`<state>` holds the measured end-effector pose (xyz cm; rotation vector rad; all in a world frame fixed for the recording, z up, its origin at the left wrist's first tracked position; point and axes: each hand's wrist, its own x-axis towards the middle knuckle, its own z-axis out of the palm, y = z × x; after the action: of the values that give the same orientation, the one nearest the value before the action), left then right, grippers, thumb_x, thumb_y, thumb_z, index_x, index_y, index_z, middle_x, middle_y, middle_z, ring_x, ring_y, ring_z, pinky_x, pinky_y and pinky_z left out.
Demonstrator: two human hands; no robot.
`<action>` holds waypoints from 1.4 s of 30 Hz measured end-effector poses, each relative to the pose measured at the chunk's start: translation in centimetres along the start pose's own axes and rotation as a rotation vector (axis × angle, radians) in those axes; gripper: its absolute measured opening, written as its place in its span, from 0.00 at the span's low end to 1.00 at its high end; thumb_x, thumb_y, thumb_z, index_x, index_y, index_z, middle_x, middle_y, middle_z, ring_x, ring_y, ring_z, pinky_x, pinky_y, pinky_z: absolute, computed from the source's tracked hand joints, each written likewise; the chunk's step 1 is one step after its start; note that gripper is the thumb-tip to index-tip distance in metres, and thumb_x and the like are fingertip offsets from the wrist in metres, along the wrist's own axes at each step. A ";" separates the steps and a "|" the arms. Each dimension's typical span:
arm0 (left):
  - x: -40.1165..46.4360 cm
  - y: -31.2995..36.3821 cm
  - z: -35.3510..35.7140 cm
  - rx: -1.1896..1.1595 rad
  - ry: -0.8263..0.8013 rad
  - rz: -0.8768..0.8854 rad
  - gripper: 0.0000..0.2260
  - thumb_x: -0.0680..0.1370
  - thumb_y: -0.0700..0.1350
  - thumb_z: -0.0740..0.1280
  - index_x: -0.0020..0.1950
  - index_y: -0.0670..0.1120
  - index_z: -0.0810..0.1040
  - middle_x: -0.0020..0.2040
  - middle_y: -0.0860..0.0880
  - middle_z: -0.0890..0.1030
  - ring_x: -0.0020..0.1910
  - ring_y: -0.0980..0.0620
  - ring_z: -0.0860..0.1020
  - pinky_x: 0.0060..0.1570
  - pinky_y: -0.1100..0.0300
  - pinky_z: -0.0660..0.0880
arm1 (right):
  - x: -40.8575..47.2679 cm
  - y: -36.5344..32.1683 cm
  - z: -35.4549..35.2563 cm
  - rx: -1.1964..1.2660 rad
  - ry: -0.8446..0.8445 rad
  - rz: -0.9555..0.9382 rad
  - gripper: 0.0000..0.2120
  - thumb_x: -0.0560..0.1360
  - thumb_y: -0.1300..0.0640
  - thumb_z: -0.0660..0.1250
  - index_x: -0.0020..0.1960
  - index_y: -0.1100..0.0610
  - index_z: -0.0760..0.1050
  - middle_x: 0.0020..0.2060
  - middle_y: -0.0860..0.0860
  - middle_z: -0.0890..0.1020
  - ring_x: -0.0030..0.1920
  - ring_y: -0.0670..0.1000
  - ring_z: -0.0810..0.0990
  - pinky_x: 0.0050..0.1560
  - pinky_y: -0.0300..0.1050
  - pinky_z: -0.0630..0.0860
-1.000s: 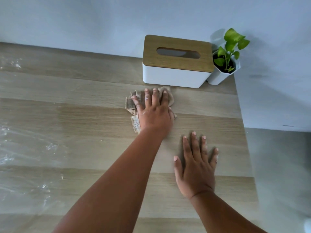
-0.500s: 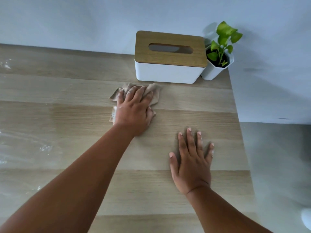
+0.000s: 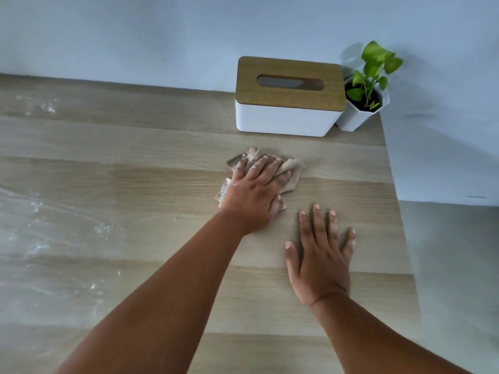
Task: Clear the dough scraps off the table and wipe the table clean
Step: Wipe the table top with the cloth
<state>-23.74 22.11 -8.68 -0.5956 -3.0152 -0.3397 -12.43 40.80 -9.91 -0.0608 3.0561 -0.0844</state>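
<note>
Head view, the only one. Against the frame half a second back, the left hand [image 3: 253, 195] and the cloth [image 3: 290, 175] under it are seen shifted to the right, nearer the front of the tissue box [image 3: 286, 120]; the right hand [image 3: 320, 261] is unchanged, flat on the table [image 3: 135, 184].

Left hand: fingers straight and spread, pressed down on the crumpled beige cloth, whitish dust on the fingertips. Right hand: fingers straight and slightly fanned, palm down on bare wood, nothing held. The two hands are near each other, not touching.

Edges: the table's right edge runs just beside the right hand, with grey floor past it. The far edge is met by the wall. Tissue box and plant pot [image 3: 356, 117] are parked in the far right corner, touching or nearly so. A narrow strip of bare wood is left between cloth and box. Open wood is seen to the left of the cloth and toward the near edge.

White floury smears [image 3: 40, 217] are seen on the left part of the table, well apart from the cloth; a smaller patch sits at far left near the wall.

Cloth: bunched, long axis roughly left to right, corners sticking out past the fingertips toward the box and to the right.
</note>
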 end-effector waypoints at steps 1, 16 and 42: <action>-1.0 -0.2 -0.1 0.008 0.016 -0.024 0.27 0.79 0.57 0.59 0.78 0.55 0.70 0.81 0.52 0.65 0.81 0.47 0.61 0.78 0.37 0.54 | 0.0 0.0 0.0 0.001 0.003 0.003 0.34 0.81 0.38 0.51 0.84 0.49 0.56 0.85 0.51 0.51 0.84 0.58 0.46 0.79 0.73 0.47; -13.5 1.8 -1.4 0.079 -0.126 -0.376 0.35 0.79 0.65 0.54 0.84 0.52 0.56 0.85 0.48 0.51 0.84 0.44 0.48 0.80 0.35 0.46 | 0.1 -0.1 -0.4 0.087 -0.023 0.004 0.36 0.79 0.35 0.49 0.83 0.48 0.57 0.85 0.50 0.51 0.84 0.60 0.44 0.78 0.74 0.42; -32.5 5.0 -3.3 0.063 -0.129 -0.493 0.30 0.81 0.56 0.59 0.83 0.51 0.61 0.85 0.47 0.55 0.84 0.44 0.51 0.79 0.37 0.54 | -6.0 -13.0 -0.7 0.300 -0.022 -0.203 0.24 0.78 0.51 0.66 0.73 0.56 0.74 0.80 0.57 0.65 0.82 0.64 0.55 0.80 0.69 0.47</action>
<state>8.24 13.87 -7.39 0.1481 -3.2485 -0.2276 -6.03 28.14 -8.00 -0.3486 2.9665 -0.5471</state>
